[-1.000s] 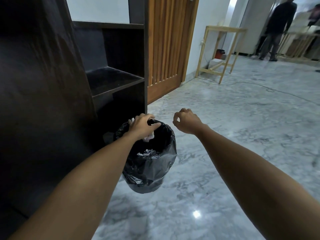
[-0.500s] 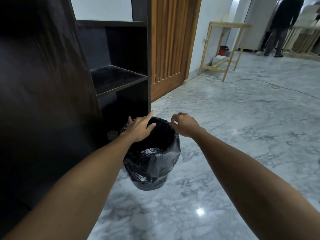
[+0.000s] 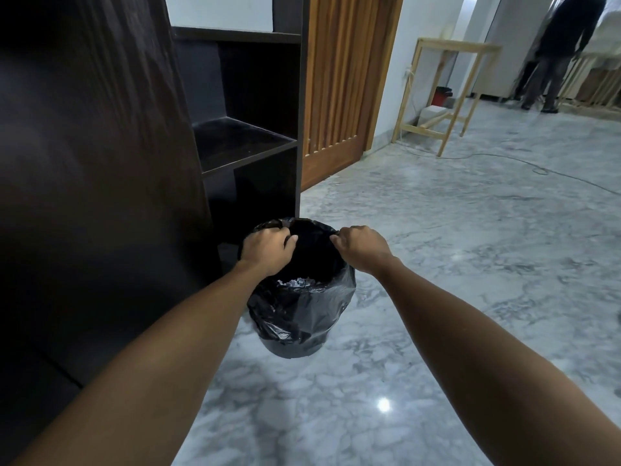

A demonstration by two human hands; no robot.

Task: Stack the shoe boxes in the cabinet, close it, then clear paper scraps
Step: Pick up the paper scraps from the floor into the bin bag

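A bin lined with a black plastic bag point(image 3: 302, 314) stands on the marble floor beside the dark wooden cabinet point(image 3: 84, 163). White paper scraps point(image 3: 297, 283) lie inside the bag. My left hand point(image 3: 267, 250) grips the bag's rim on the left side. My right hand point(image 3: 361, 247) pinches the rim on the right side. No shoe boxes are in view.
Open dark shelves point(image 3: 242, 139) sit behind the bin. A slatted wooden door point(image 3: 342, 82) is further back. A light wooden table frame point(image 3: 450, 95) stands at the far right, with a cable point(image 3: 504, 159) across the floor. A person point(image 3: 557, 52) stands in the far corner.
My left hand let paper scraps fall into the bag, then closed on the bag's left rim. My right hand moved in from the right and took hold of the right rim.
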